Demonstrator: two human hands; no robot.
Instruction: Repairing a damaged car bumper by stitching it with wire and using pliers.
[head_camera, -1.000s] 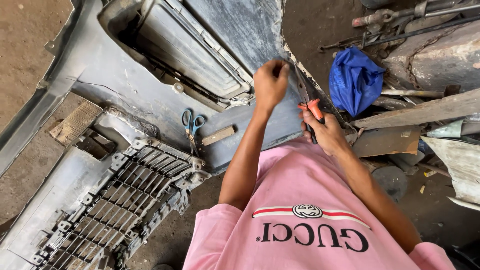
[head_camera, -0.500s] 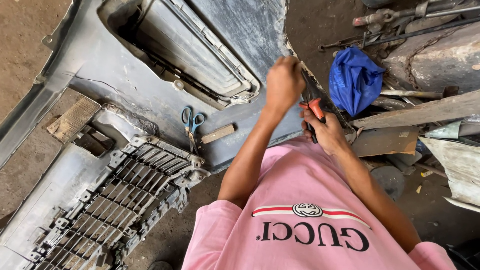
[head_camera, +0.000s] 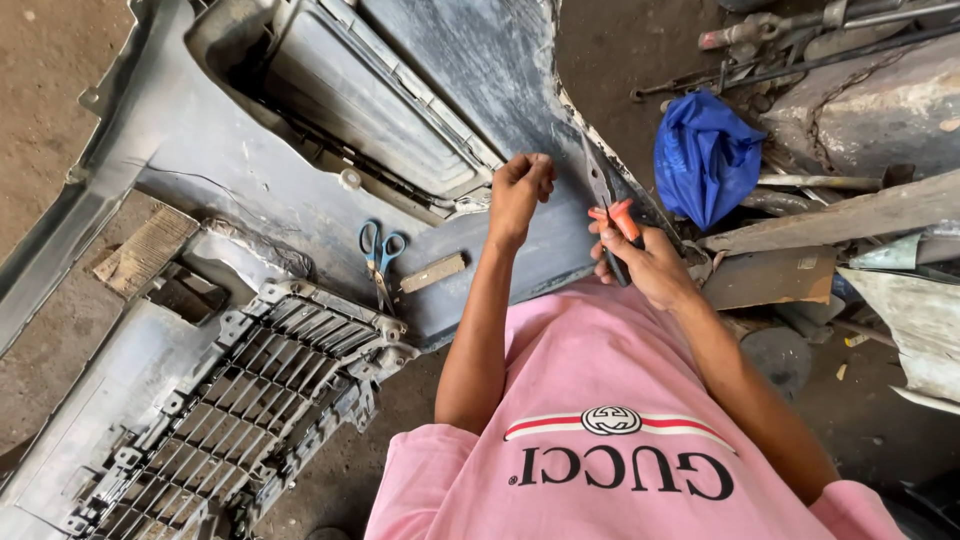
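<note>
A large grey car bumper (head_camera: 250, 190) lies inner side up on the dirt floor in front of me. My left hand (head_camera: 520, 188) is curled into a fist and rests on the bumper's panel near its right edge; nothing shows inside the fist. My right hand (head_camera: 640, 262) grips an orange-and-black-handled cutting tool (head_camera: 622, 222). Its thin blade (head_camera: 598, 182) runs up along the bumper's torn right edge. My hands are about a hand's width apart. My pink shirt (head_camera: 620, 440) fills the lower middle of the view.
Blue-handled scissors (head_camera: 380, 250) and a small flat block (head_camera: 432, 272) lie on the bumper left of my left arm. A black grille (head_camera: 230, 410) is at lower left. A crumpled blue bag (head_camera: 705, 155), metal rods and scrap sheets (head_camera: 880, 210) crowd the right side.
My left hand slid right along the bumper panel, then came back left and slightly down, closing from raised fingers into a fist. The right hand with the tool stayed at the edge.
</note>
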